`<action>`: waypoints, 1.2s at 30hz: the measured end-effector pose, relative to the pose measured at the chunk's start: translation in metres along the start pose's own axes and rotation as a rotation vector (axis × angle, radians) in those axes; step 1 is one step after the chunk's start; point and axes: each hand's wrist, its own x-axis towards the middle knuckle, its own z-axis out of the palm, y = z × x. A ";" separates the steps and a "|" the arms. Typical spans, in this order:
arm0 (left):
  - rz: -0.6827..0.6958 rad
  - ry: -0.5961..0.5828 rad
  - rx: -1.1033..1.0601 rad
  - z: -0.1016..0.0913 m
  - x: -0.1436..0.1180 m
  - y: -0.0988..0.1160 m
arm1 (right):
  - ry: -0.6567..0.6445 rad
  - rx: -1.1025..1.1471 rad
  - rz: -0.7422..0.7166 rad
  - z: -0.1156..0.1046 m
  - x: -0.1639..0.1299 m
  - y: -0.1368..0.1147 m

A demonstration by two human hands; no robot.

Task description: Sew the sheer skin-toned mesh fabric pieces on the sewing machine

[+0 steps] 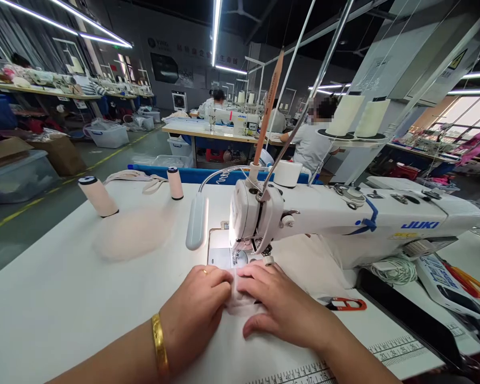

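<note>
A white sewing machine point(304, 213) stands before me, its needle area lit. My left hand point(196, 306) is just left of the presser foot, fingers curled and thumb pressed on the edge of a thin pale fabric piece point(240, 308). My right hand point(282, 301) lies on the same fabric from the right, fingers stretched out and thumb apart, fingertips close to the foot. The fabric's front part shows between the hands; the rest is hidden under them. Thread snips with an orange handle point(350, 304) lie right of my right hand.
Two pink thread cones point(98, 197) point(175, 184) and a pale fabric piece point(134, 234) are on the table's left side. A grey lamp point(196, 221) stands beside the needle. A black phone-like slab point(408, 320), coiled cord point(394, 270) and printed ruler point(300, 375) lie right and front. People sit at machines beyond.
</note>
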 end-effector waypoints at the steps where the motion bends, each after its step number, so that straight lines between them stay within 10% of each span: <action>1: -0.003 0.034 0.001 0.003 0.003 -0.003 | 0.008 0.000 -0.011 0.001 0.001 0.000; 16: -0.167 0.037 -0.166 0.003 0.037 -0.016 | 0.427 0.359 0.204 0.016 0.016 -0.003; 36: 0.239 0.230 0.109 0.003 0.010 -0.003 | 0.093 -0.037 0.001 0.004 -0.001 -0.002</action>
